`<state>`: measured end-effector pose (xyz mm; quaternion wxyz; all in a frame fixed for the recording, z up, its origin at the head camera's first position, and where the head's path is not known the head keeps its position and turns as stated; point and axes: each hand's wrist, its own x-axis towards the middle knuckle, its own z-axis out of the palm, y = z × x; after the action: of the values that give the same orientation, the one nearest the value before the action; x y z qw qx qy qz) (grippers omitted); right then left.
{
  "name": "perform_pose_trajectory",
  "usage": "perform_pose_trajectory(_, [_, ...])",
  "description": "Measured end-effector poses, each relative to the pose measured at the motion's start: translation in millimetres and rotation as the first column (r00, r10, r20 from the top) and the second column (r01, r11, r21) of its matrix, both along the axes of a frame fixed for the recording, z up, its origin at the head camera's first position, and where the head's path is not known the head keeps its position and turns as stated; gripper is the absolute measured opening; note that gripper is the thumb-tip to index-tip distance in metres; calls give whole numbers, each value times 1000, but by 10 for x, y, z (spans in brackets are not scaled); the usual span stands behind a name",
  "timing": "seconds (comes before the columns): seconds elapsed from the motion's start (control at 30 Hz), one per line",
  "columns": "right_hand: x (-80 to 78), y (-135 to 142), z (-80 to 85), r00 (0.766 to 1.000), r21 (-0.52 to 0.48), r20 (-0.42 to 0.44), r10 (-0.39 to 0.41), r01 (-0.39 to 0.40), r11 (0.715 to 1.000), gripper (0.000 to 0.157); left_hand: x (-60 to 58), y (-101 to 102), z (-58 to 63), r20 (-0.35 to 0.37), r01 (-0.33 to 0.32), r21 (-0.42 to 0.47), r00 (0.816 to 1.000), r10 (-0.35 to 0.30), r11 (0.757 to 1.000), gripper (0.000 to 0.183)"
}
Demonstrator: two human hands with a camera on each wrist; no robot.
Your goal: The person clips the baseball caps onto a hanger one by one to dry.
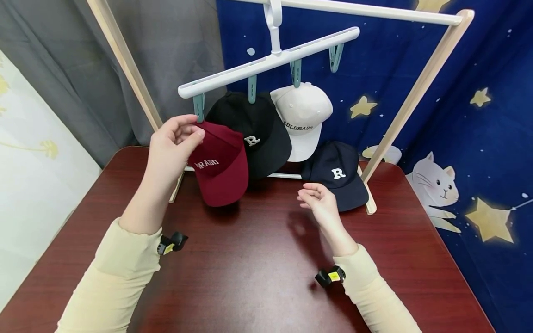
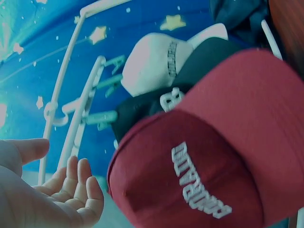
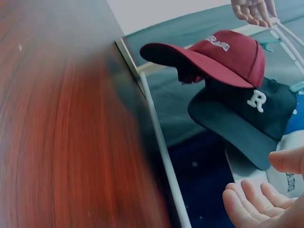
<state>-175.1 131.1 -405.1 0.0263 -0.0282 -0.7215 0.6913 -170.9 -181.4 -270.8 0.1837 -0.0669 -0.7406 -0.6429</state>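
A dark red cap [image 1: 220, 157] hangs from a teal clip [image 1: 199, 107] at the left end of a white hanger [image 1: 270, 60]. Beside it my left hand [image 1: 172, 138] has its thumb and fingers apart, with nothing between them in the left wrist view. A black cap [image 1: 262, 134] with a white R and a cream cap [image 1: 304, 108] hang from the middle clips. The right-end clip [image 1: 335, 58] carries no cap. A navy cap [image 1: 337, 173] lies on the table. Left of its brim, above the table, my right hand [image 1: 322, 203] is loosely bent and holds nothing.
The hanger hooks over a white rail [image 1: 366, 11] between wooden posts [image 1: 416, 92]. It tilts, left end lower. A low white bar [image 1: 285, 175] crosses near the back of the brown table [image 1: 250, 277]. Grey and blue star-patterned curtains [image 1: 479, 138] hang behind.
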Motion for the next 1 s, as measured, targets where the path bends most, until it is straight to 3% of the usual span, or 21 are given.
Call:
perform_pose_trajectory(0.27, [5,263,67,1000,22,-18,-21,21,1000,28,97,256,-79,36,117,-60,993,-115,991,37])
perform_pose_trajectory(0.7, [-1,697,166,993,126,-71,-93,102,987,23,128,723,-275,109,265,5,958,-264,964,32])
perform_pose_trajectory(1.0, [-18,1000,240,982,199,-89,-167,182,963,20,110,1019,-508,225,344,125,904,-364,931,31])
